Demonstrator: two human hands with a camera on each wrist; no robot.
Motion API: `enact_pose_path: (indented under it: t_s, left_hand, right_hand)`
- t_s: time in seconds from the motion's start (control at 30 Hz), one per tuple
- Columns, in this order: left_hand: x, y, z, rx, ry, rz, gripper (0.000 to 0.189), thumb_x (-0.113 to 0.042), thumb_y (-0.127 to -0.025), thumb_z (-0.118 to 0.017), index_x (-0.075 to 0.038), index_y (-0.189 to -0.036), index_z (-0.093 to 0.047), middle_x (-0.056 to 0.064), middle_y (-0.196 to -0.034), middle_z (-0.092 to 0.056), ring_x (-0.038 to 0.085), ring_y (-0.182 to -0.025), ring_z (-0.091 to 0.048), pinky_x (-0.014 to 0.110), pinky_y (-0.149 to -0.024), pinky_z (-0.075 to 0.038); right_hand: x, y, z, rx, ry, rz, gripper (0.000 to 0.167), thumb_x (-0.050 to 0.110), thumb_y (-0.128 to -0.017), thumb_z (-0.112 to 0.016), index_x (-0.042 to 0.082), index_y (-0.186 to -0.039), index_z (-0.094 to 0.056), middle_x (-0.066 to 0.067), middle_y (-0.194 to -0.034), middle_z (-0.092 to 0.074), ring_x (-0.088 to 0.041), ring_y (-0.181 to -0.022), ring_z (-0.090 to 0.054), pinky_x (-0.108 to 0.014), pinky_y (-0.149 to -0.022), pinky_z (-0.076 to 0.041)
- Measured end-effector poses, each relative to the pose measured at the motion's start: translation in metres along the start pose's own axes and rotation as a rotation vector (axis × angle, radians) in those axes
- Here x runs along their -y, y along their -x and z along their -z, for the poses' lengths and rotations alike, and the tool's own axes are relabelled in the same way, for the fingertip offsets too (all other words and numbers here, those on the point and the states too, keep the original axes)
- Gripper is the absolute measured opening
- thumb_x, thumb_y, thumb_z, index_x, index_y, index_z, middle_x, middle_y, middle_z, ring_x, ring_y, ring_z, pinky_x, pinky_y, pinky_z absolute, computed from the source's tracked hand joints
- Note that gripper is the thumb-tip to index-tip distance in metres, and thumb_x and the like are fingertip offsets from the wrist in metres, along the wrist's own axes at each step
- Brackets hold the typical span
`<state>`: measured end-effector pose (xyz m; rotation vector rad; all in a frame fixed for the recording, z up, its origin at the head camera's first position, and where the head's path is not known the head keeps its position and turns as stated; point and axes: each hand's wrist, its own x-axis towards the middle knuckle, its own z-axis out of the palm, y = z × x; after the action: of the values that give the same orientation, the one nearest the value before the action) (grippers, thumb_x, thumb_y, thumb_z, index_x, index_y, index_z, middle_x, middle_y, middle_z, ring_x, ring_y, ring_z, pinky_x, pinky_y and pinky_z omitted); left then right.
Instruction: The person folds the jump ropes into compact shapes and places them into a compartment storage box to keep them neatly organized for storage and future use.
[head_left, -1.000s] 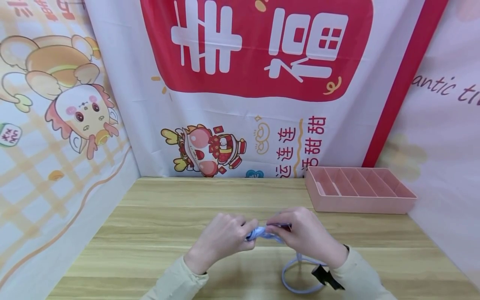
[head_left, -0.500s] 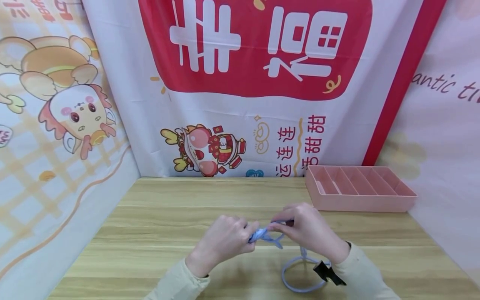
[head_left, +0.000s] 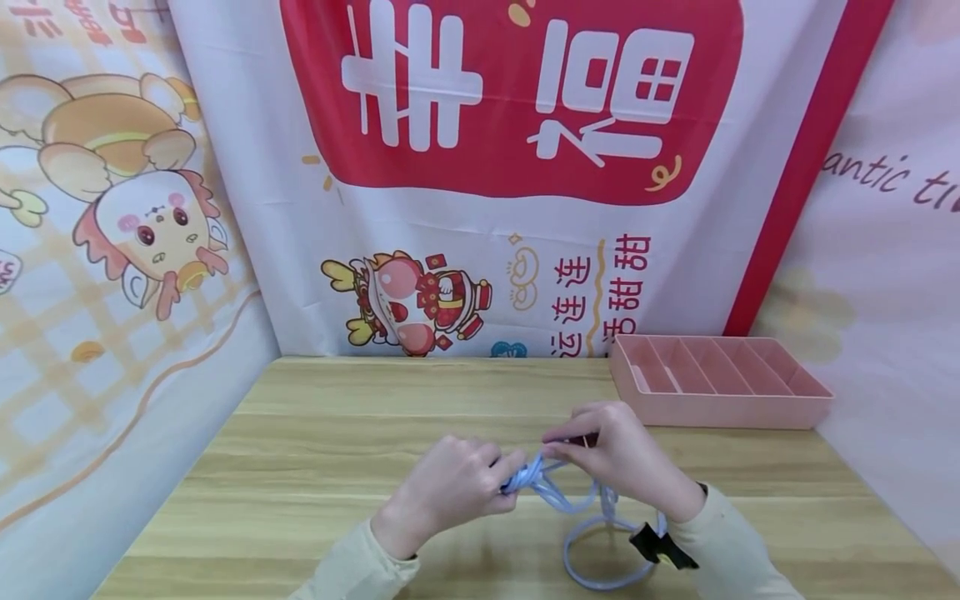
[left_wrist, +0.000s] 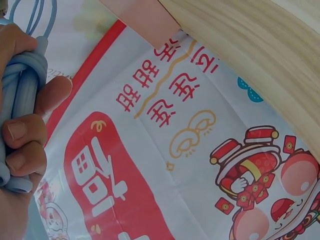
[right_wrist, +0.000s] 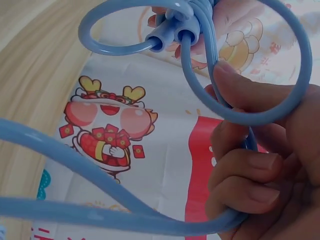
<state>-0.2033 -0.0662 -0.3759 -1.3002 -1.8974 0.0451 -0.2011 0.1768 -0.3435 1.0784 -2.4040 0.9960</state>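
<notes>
A light blue skipping rope (head_left: 534, 477) runs between the two hands, low over the wooden table. The left hand (head_left: 457, 482) grips its two thick tube-like handles (left_wrist: 25, 97) side by side, with cord wound round them. In the right wrist view, two handle ends (right_wrist: 159, 40) show thin cord coming out. The right hand (head_left: 626, 458) pinches the cord between thumb and index finger, while its other fingers curl over more cord (right_wrist: 95, 220). From below the right hand, a loop of cord (head_left: 573, 567) hangs near the table.
A pink divided tray (head_left: 720, 408) stands at the table's back right. Printed cloth walls (head_left: 255, 208) enclose the wooden table (head_left: 337, 417) at the back and both sides. A black strap piece (head_left: 663, 546) sticks out at the right sleeve.
The right hand has shifted slightly up and to the right, drawing cord away from the left hand. A wider loop of cord now shows between the hands. The left hand has hardly moved.
</notes>
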Motion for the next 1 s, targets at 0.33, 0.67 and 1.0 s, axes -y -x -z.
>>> enact_pose_path:
  t_s: [0.33, 0.67, 1.0]
  left_hand:
    - [-0.005, -0.003, 0.001, -0.060, 0.030, -0.009, 0.033, -0.031, -0.077, -0.072, -0.009, -0.103, -0.071, -0.005, -0.073, -0.066, 0.004, -0.056, -0.059, 0.018, -0.044, -0.044]
    - [-0.011, -0.009, 0.006, -0.200, 0.045, -0.070, 0.053, -0.030, -0.079, -0.070, -0.005, -0.125, -0.065, -0.007, -0.071, -0.062, 0.002, -0.055, -0.054, 0.013, -0.046, -0.041]
    - [-0.007, -0.006, 0.002, -0.226, 0.078, -0.073, 0.052, -0.027, -0.079, -0.072, -0.016, -0.129, -0.066, -0.009, -0.060, -0.043, -0.001, -0.048, -0.029, 0.011, -0.042, -0.021]
  right_hand:
    - [-0.006, -0.003, 0.004, 0.090, -0.185, -0.228, 0.013, 0.027, -0.080, -0.083, 0.015, -0.086, -0.080, 0.011, -0.073, -0.068, -0.010, -0.062, -0.061, -0.026, -0.053, -0.051]
    - [-0.007, -0.003, 0.014, 0.211, -0.348, -0.334, 0.011, 0.025, -0.082, -0.082, 0.018, -0.091, -0.080, 0.004, -0.084, -0.073, -0.017, -0.074, -0.067, -0.030, -0.063, -0.054]
    - [-0.014, -0.003, 0.013, 0.279, -0.383, -0.364, 0.010, 0.023, -0.089, -0.075, 0.018, -0.096, -0.080, 0.002, -0.089, -0.074, -0.019, -0.082, -0.067, -0.032, -0.073, -0.054]
